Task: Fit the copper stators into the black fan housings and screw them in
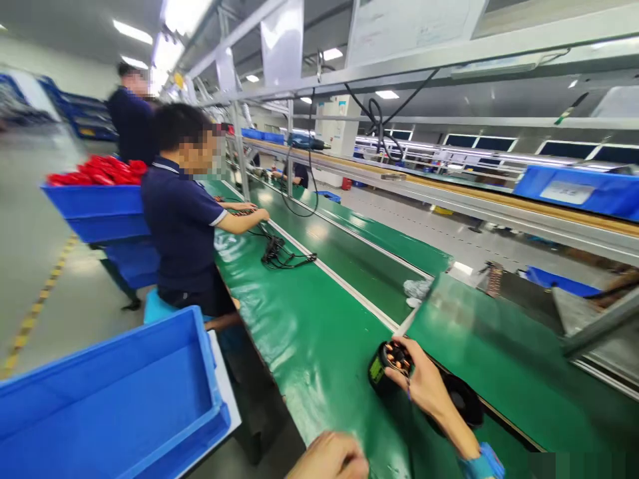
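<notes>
My right hand [424,382] grips a small black motor-like part [387,362] with copper windings showing at its end, held just above the green bench [309,332]. A blue band sits on that wrist. My left hand [329,459] shows only partly at the bottom edge, fingers curled, and whether it holds anything is hidden. A black round piece [464,399] lies behind my right wrist.
A co-worker in a dark shirt [182,226] sits at the bench to the left, hands on black cables [279,253]. An empty blue bin [110,399] stands at lower left. Blue bins with red parts [100,176] sit behind. A sunken conveyor lane [364,266] runs along the middle.
</notes>
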`<state>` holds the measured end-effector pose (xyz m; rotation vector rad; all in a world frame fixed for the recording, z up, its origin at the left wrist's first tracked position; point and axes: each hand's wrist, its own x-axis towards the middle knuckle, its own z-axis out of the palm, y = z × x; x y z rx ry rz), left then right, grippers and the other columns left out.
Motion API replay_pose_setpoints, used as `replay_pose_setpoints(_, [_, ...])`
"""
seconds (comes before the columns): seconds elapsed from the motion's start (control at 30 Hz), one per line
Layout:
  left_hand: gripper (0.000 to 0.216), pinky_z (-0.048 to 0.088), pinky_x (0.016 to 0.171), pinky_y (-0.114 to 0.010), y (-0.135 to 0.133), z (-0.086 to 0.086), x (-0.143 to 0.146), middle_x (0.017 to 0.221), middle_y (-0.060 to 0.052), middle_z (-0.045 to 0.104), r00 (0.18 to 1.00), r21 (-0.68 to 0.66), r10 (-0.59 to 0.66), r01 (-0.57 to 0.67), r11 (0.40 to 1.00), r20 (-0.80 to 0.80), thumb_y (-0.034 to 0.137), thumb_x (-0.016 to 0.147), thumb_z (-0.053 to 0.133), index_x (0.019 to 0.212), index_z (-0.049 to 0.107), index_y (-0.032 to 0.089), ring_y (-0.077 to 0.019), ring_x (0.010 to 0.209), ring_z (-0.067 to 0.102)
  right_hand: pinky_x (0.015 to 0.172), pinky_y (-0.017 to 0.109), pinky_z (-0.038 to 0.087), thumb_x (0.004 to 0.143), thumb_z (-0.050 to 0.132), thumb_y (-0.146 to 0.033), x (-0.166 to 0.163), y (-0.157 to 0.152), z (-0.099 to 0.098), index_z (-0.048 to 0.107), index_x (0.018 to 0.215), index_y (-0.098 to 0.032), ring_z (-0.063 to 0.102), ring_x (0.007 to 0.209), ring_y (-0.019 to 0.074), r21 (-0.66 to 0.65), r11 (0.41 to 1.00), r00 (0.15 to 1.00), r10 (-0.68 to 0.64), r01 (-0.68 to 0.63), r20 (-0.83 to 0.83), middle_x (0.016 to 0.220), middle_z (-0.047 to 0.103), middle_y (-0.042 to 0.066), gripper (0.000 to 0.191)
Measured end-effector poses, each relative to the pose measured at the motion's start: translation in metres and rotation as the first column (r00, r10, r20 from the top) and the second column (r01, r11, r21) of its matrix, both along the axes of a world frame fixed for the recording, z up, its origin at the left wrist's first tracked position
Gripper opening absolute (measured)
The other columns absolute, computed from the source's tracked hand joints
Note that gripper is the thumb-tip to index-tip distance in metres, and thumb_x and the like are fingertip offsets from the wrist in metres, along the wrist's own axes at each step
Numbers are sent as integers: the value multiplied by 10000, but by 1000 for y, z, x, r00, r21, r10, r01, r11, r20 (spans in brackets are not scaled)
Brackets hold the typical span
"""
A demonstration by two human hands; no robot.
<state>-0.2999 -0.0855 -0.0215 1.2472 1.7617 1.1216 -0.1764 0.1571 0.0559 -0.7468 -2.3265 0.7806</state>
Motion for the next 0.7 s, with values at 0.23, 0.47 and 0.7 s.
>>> replay_pose_setpoints(0.23, [1020,434,1243,-530,100,-9,-2,1590,-267,484,957,250,282,-291,923,72,141,626,820,1563,419,110,-397,1475,498,1004,409,601,845,705,-555,-13,-34,-26,626,1332,-270,686,1190,303,-27,996,995,81,-82,-62,1344,658,85,570])
replay_pose_setpoints(0.47, [623,547,1070,-506,100,-15,-4,1320,-174,649,939,403,322,-343,848,120,259,764,724,1352,552,151,-315,1195,660,1147,519,511,886,734,-520,-15,-67,-15,641,1355,-197,587,1297,357,17,1000,999,-19,20,-28,1350,637,147,578])
replay_pose_setpoints(0.7, [807,497,1135,-543,98,-16,-8,1373,-168,621,951,352,301,-305,885,68,213,671,805,1424,518,169,-347,1292,615,1306,580,298,897,614,-138,23,-75,-13,291,1691,-259,136,1622,324,41,993,942,88,-107,324,1763,42,87,866])
